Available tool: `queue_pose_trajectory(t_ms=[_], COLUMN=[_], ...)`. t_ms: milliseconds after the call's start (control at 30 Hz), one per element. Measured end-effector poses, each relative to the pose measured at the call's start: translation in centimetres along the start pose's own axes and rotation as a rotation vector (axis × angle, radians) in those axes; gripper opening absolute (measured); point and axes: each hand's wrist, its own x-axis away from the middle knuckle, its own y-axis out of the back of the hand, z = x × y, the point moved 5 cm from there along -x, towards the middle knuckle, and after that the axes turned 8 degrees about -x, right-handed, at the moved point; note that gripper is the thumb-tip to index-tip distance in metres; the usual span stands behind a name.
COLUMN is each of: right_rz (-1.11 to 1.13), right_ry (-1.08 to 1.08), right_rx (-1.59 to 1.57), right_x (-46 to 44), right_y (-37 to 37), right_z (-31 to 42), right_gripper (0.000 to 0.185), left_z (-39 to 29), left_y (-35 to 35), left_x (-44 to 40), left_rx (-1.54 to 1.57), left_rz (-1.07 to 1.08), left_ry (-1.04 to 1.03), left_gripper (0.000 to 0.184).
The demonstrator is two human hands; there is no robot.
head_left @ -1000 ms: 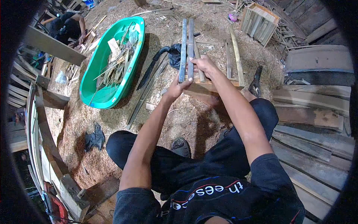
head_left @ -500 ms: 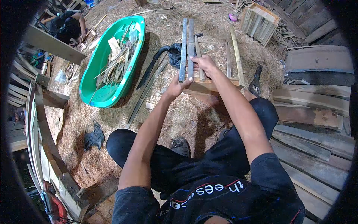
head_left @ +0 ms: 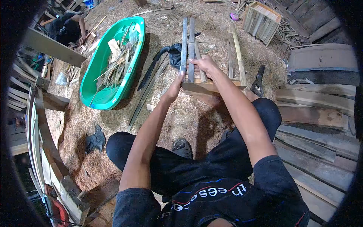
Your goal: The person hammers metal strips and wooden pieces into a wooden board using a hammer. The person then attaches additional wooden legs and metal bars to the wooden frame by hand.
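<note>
Two narrow grey wooden slats stand side by side in front of me, the left slat [head_left: 184, 43] and the right slat [head_left: 191, 41], with a thin gap between them. My left hand [head_left: 175, 87] is closed at the lower end of the left slat, its thumb lying along the wood. Around the right slat, my right hand [head_left: 204, 65] is closed with the thumb in front; some fingers are hidden behind. Just below the slats lies a short wooden board [head_left: 210, 88]. Further right, a pale wooden strip [head_left: 238, 53] and a shorter strip [head_left: 230, 60] rise from it.
A green plastic tub [head_left: 85, 85] of wood scraps stands to the left. Between tub and slats lie a dark sheathed blade [head_left: 149, 72] and a black bag [head_left: 175, 56]. Stacked planks [head_left: 314, 113] line the right, a slatted wooden box [head_left: 261, 24] the back. Another person [head_left: 66, 28] crouches far left.
My left hand has shifted from the slats' bottom ends to the left slat's side, and its thumb has turned upward. My right hand keeps its hold.
</note>
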Motion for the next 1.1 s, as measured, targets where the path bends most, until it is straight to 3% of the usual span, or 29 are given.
queue_pose_trajectory(t_ms=[133,333,433,567,633,867,967,1000,1100], right_rz=[0.004,0.022,-0.008,0.000,0.063,0.204,0.213,0.243,0.312], right_ry=[-0.009,0.017,0.089,0.140,0.166,0.247,0.253,0.225,0.180], right_rx=[-0.058,-0.081,0.025,0.211,0.191,0.276,0.362,0.340,0.486], right_x=[0.6,0.6,1.1,2.5,3.4,6.2,7.1,7.6,9.5], right_y=[-0.2,-0.4,-0.2,0.5,0.4,0.4,0.9,1.0,0.9], right_z=[0.3,0.4,1.9,4.6,6.1,10.0,11.6,12.2,14.3], right_gripper=[0.021,0.021,0.019,0.018,0.022,0.022,0.024,0.024,0.031], left_z=[-1.7,-1.4,-1.4,-5.4,-7.2,-16.4,-21.5,-22.1,-22.0], left_y=[-1.1,-1.0,0.7,4.2,5.5,3.2,-0.3,-0.9,-1.9], left_x=[1.0,0.9,-0.2,-2.0,-3.2,-5.0,-2.8,-2.6,-2.6], left_rx=[-0.339,-0.341,-0.306,-0.701,-0.555,-0.611,-1.210,-1.299,-1.614], left_rz=[0.036,0.031,-0.057,-0.409,-0.557,-0.536,-0.676,-0.598,-0.430], left_ry=[0.055,-0.004,-0.039,-0.228,-0.358,-0.493,-0.811,-0.881,-0.937], left_gripper=[0.062,0.057,0.050,0.038,0.029,0.023,0.031,0.039,0.039])
